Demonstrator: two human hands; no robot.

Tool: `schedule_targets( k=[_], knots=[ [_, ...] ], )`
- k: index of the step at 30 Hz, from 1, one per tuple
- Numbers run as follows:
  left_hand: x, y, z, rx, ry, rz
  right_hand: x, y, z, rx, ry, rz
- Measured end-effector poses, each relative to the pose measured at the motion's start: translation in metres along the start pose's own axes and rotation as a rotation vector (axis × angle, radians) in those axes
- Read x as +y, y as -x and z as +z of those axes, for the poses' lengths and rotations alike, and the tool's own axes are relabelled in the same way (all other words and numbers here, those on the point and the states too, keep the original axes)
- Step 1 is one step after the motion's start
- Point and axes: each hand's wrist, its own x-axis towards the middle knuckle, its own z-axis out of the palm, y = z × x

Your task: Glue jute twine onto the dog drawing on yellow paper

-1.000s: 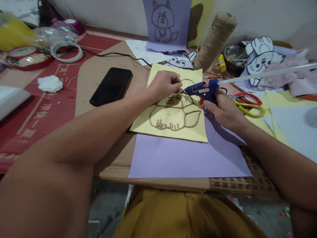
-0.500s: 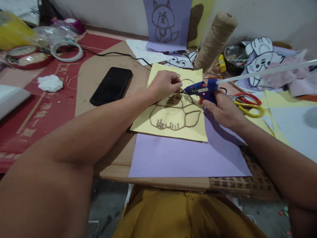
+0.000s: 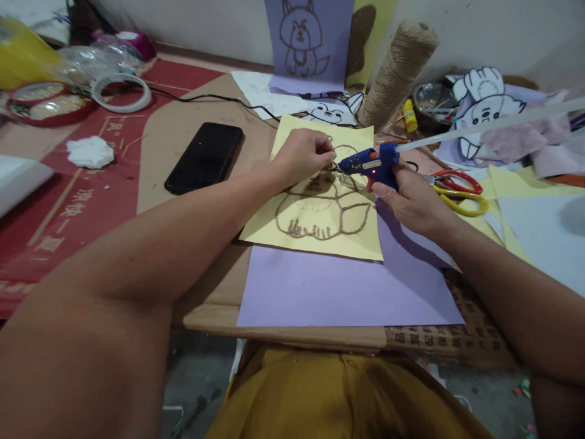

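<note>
A blue hot glue gun (image 3: 372, 166) with a lit red light is gripped in my right hand (image 3: 414, 198). From its back a long, whitish glue stick (image 3: 484, 127) juts out to the right. My left hand (image 3: 308, 153) is pinched close to the nozzle, over the upper part of a yellow sheet (image 3: 260, 227); what its fingertips hold is too small to make out. Brown cord outlines an animal with a tail (image 3: 355, 218) on that sheet. Part of the drawing's head is hidden by my left hand. Beneath lies a purple sheet (image 3: 338, 296).
A black phone (image 3: 205, 157) lies left of the sheet. Red-and-yellow-handled scissors (image 3: 461, 192) lie to the right. Behind stand a twine spool (image 3: 397, 70) and a purple sheet with a cord-outlined animal (image 3: 301, 46). A tape roll (image 3: 121, 92) and white wad (image 3: 90, 152) are at left.
The glue gun's back end has shifted slightly left and up, its nozzle staying by my left fingertips. My left hand has hardly moved.
</note>
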Motion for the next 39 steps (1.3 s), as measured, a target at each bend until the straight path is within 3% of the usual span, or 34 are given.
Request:
schedule_targets(
  k=[24,39],
  knots=[
    [-0.0007,-0.0003,0.0000,-0.013,-0.015,-0.007,-0.0048,-0.0016,-0.0021,0.018,-0.032,0.001],
    [0.0005,0.0002,-0.0005,0.007,-0.084,0.030,0.0000,-0.0029,0.0009,-0.004,0.118,-0.059]
  ],
)
